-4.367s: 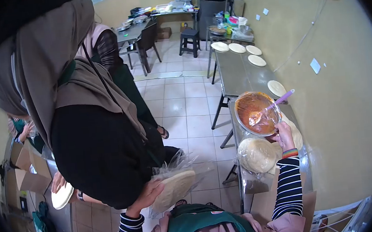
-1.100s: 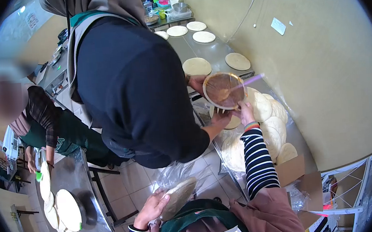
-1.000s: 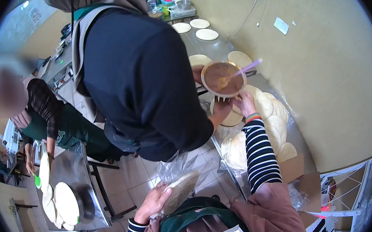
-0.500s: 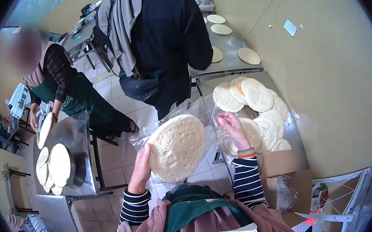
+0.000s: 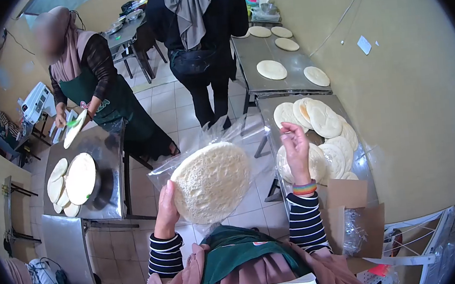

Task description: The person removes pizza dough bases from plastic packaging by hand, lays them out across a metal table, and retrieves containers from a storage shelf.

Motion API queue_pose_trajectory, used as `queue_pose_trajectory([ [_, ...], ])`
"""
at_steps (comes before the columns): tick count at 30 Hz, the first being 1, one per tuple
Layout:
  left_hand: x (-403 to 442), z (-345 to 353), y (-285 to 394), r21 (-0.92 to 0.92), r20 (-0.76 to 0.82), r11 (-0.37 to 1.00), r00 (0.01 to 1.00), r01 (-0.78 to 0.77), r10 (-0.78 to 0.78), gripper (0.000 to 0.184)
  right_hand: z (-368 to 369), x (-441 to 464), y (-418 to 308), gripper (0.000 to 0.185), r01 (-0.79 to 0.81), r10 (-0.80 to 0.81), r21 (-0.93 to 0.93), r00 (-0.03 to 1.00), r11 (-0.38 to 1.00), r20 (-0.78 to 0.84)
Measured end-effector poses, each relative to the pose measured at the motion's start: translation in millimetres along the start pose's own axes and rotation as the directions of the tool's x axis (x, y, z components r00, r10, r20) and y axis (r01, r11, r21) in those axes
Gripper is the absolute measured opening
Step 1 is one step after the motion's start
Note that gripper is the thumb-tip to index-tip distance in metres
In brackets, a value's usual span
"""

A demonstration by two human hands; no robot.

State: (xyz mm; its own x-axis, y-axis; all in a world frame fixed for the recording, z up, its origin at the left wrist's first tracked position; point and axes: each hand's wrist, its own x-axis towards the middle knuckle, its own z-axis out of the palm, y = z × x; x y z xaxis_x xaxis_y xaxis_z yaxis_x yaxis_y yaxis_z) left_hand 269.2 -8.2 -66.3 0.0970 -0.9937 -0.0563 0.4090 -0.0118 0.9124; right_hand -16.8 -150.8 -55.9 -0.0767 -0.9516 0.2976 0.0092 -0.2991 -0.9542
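My left hand [image 5: 167,209] grips the left edge of a round flat bread [image 5: 212,182], thumb in front. Clear plastic [image 5: 256,134] surrounds the bread and spreads out above and to its right. My right hand [image 5: 296,149] is raised over the right table with its fingers curled together; whatever is between them, if anything, is too small to make out. Beneath that hand lies a bread in plastic [image 5: 316,161]. More flat breads [image 5: 324,118] overlap just beyond it, on the metal table.
A co-worker [image 5: 89,78] holds a bread and a green tool at the left table [image 5: 109,179], where breads are piled. Another person [image 5: 196,31] stands ahead, facing away. Single breads [image 5: 271,70] lie on the far right table. An open cardboard box [image 5: 365,227] is at lower right.
The sauce bowl that my right hand held has left my hand and is out of view. The person in black has moved away ahead. My left hand has raised the bread, its face now visible.
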Motion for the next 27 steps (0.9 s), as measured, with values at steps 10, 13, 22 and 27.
queue_pose_trajectory([
  [10, -11.9, -61.1, 39.4, 0.243, 0.141, 0.960, 0.984, -0.138, 0.106, 0.050, 81.8, -2.5, -18.2, 0.013, 0.264, -0.166, -0.389, 0.949, 0.882, 0.268],
  [13, -16.9, -81.4, 44.1, 0.278, 0.105, 0.946, 0.984, -0.168, 0.144, 0.048, 99.6, -4.0, -18.1, 0.015, 0.073, -0.008, -0.194, 0.948, 0.978, 0.318],
  [22, -35.8, -117.6, 70.1, 0.153, 0.050, 0.986, 0.997, -0.071, 0.064, 0.049, 131.9, -11.3, -31.0, 0.015, -0.513, 0.212, 0.289, 0.711, 0.808, 0.670],
  [27, -36.9, -121.8, 74.4, 0.126, -0.018, 0.992, 1.000, -0.016, 0.019, 0.051, 136.5, -14.9, -34.5, 0.029, -0.474, 0.250, 0.118, 0.642, 0.873, 0.724],
])
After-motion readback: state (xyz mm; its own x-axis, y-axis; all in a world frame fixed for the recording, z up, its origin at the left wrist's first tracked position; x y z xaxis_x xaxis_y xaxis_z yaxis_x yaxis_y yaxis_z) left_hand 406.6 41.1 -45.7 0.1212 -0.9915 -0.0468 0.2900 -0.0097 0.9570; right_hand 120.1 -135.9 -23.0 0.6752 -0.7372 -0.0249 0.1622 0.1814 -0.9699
